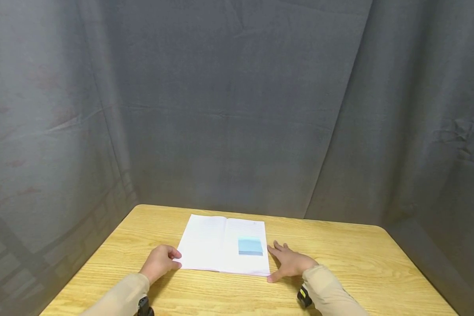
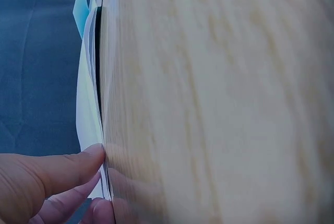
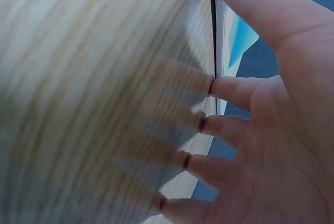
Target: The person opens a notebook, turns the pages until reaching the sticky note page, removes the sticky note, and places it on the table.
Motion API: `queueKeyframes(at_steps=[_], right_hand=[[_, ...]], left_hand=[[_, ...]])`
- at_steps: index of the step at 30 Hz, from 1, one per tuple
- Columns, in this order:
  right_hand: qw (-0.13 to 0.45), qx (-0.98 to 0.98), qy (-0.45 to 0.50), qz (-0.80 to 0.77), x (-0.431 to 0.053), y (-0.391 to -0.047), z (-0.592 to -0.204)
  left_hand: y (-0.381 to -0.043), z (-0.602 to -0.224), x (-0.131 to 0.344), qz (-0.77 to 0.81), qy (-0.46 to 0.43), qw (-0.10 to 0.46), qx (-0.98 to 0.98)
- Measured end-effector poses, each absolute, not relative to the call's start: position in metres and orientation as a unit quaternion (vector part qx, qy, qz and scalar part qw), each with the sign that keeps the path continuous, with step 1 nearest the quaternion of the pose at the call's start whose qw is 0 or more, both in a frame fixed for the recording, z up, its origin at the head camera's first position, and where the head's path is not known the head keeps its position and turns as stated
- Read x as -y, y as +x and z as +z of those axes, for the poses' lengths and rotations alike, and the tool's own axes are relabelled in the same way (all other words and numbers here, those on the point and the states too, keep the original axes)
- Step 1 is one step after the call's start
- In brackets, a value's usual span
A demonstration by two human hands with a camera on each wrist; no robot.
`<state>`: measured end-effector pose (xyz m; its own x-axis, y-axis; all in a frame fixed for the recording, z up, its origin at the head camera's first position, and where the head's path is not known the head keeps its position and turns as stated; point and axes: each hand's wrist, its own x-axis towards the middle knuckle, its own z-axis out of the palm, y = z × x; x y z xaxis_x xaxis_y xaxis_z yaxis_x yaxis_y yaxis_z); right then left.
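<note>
An open notebook (image 1: 205, 241) with lined white pages lies on the wooden table. On its right page is a blue rectangular sticky note (image 1: 250, 245), its lower edge darker; from the right wrist the note (image 3: 241, 38) appears to stand up from the paper. My left hand (image 1: 161, 262) grips the notebook's near left corner, thumb (image 2: 78, 166) and bent fingers at the edge. Along the right edge, my right hand (image 1: 290, 262) rests with fingers spread, their tips on the tabletop. Its thumb (image 1: 274, 277) touches the near right corner.
The wooden table (image 1: 359, 263) has rounded far corners. Grey curtains (image 1: 221, 109) hang behind it and at both sides. A dark band (image 1: 145, 306) circles the left wrist, and another black device (image 1: 304, 297) sits on the right wrist.
</note>
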<state>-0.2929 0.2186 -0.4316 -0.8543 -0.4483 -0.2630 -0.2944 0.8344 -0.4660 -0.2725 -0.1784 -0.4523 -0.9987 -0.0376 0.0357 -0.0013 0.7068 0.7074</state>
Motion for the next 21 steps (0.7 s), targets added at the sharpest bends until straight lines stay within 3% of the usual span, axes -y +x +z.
queueKeyframes(at_steps=[15,21], right_hand=[[0.196,-0.915,-0.24,-0.258,-0.228,-0.297,-0.422],[0.136,-0.884,-0.272,-0.356,-0.232,-0.308,-0.419]], left_hand=[[-0.272,-0.452,0.178,-0.388,0.014,0.021,0.921],[-0.272,-0.453,0.179,-0.387,0.018,0.02,0.922]])
